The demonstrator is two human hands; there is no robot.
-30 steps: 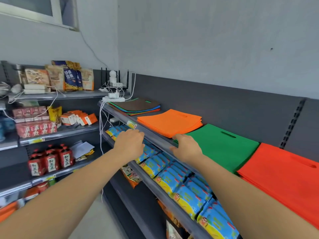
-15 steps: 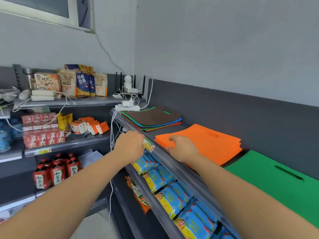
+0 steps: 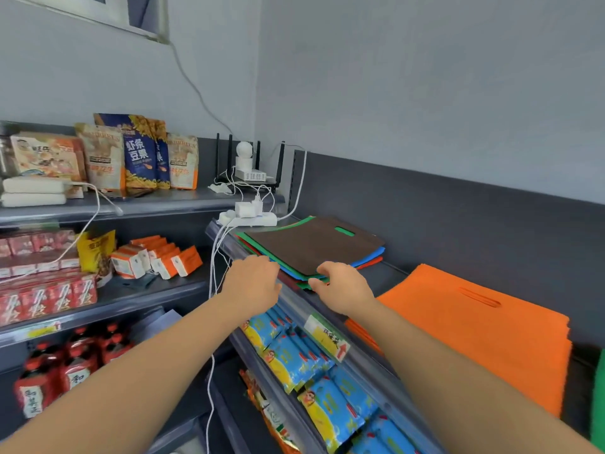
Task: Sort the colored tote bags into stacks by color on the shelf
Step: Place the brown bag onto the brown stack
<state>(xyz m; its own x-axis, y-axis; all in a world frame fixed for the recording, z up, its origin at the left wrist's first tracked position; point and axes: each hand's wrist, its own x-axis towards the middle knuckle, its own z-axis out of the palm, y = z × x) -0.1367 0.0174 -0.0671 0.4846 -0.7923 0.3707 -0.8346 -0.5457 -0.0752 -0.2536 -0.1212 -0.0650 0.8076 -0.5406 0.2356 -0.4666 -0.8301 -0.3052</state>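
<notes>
Mixed tote bags (image 3: 314,247) lie between power strip (image 3: 248,219) and orange stack (image 3: 474,326); right hand (image 3: 344,287) pinches their corner, left hand (image 3: 252,284) grip unclear.

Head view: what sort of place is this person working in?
Most likely a small grocery shop. Metal shelves carry snack bags, red-capped bottles and blue packets, with a label on the shelf edge near the tote bags.

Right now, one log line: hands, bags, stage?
stage: hands at mixed pile | left hand: pile's front-left corner | right hand: pile's near edge, grip unclear | top: brown bag | orange stack: to pile's right
</notes>
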